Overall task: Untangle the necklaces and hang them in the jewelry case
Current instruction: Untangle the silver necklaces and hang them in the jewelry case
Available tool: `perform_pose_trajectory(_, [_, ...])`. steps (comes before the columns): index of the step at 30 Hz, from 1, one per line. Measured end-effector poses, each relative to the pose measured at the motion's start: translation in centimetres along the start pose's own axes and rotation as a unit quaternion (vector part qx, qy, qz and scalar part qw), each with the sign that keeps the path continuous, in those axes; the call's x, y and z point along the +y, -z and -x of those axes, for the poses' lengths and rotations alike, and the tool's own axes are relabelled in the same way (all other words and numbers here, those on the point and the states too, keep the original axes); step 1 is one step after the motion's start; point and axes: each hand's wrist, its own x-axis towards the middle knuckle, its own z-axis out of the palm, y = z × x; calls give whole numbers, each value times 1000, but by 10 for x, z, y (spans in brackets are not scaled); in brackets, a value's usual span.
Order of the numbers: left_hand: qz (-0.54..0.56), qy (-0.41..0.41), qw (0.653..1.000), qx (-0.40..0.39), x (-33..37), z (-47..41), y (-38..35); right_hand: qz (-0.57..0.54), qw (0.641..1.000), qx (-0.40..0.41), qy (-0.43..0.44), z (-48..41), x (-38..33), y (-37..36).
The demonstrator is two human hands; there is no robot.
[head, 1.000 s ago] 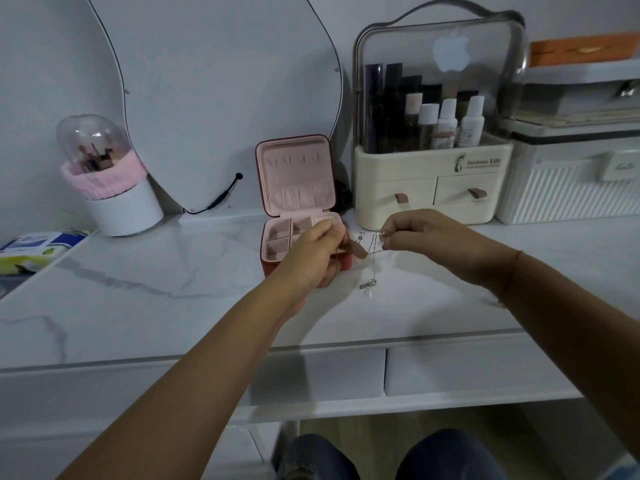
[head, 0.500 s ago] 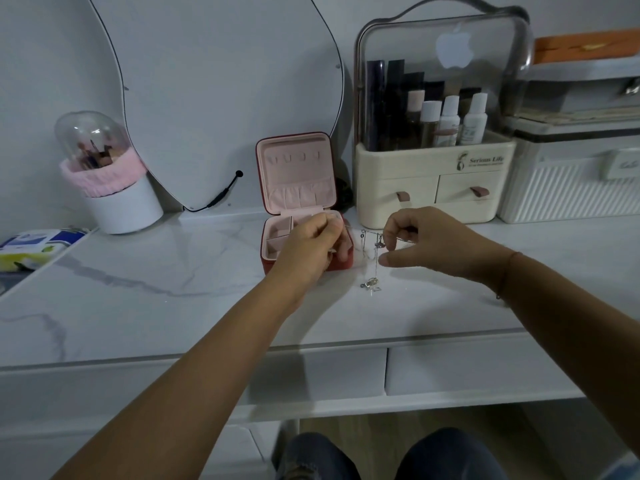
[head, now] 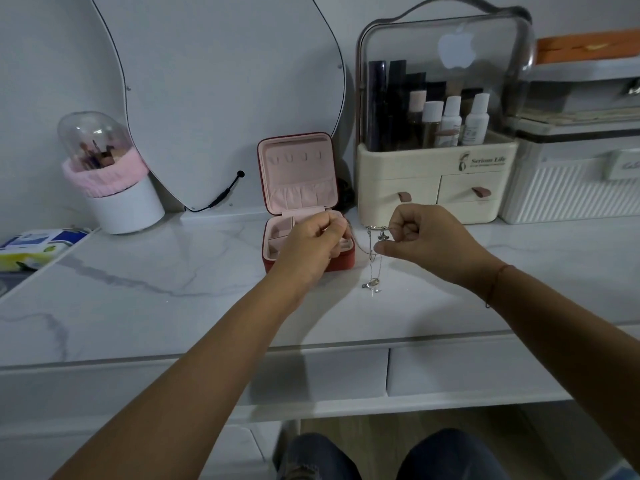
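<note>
Thin silver necklaces (head: 373, 258) hang tangled between my two hands above the marble tabletop, their pendants dangling close to the surface. My left hand (head: 313, 245) pinches one chain end in front of the jewelry case. My right hand (head: 420, 239) pinches the other end just to the right. The small red jewelry case (head: 298, 174) stands open behind my left hand; its pink lid is upright with a row of bare hooks and a pocket, and its compartments are partly hidden by my left hand.
A cream cosmetics organiser (head: 436, 181) with bottles stands behind my right hand, a white ribbed box (head: 571, 188) beside it. A large mirror (head: 221, 98) leans at the back, a domed brush holder (head: 110, 181) at the left. A tissue pack (head: 31, 247) lies far left.
Both hands have lifted a little and moved slightly apart, pulling the chains more taut. The pendants still hang near the tabletop.
</note>
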Motion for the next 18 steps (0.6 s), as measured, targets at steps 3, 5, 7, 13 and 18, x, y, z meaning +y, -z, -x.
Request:
perform_pose_trajectory(3, [-22,2,1000,0,-1,0,1,7,1000,9,5,2,-2,0])
perform_pose_trajectory(5, [-22,0,1000,1,0,0,1,19,1000,15,10,3,-4,0])
perform_pose_trajectory(7, [-22,0,1000,5,2,0,2,34,999,23,11,3,-5,-1])
perform_pose_trajectory(13, [-17,9,1000,22,4,-3,3,25,998,46,-18,3,-3,-1])
perform_pose_trajectory(18, [-1,13,1000,20,1,-4,4,7,998,32,-61,3,-3,-1])
